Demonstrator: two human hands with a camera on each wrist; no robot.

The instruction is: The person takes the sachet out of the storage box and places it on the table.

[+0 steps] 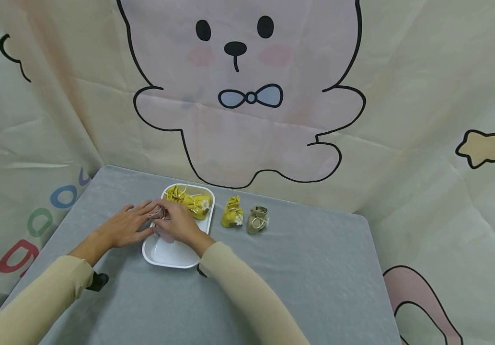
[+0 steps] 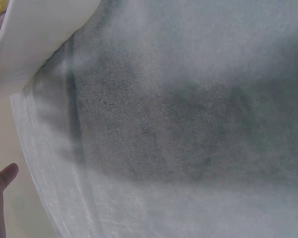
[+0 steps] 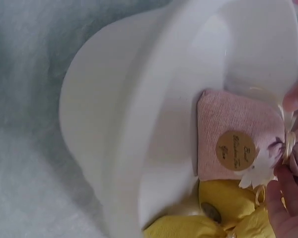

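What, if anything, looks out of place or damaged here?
No damage or spill stands out. Only one yellow pouch and the khaki pouch seem out of place: they sit outside the white tray, where other pouches lie.

Grey table [image 1: 307, 282], pale backdrop [image 1: 420, 62] behind, printed bear [image 1: 251, 124], yellow star [image 1: 482, 149]

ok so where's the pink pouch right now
In the head view, the pink pouch is in the tray by its left edge, between the left hand and right hand, nearer than the yellow pouches inside.
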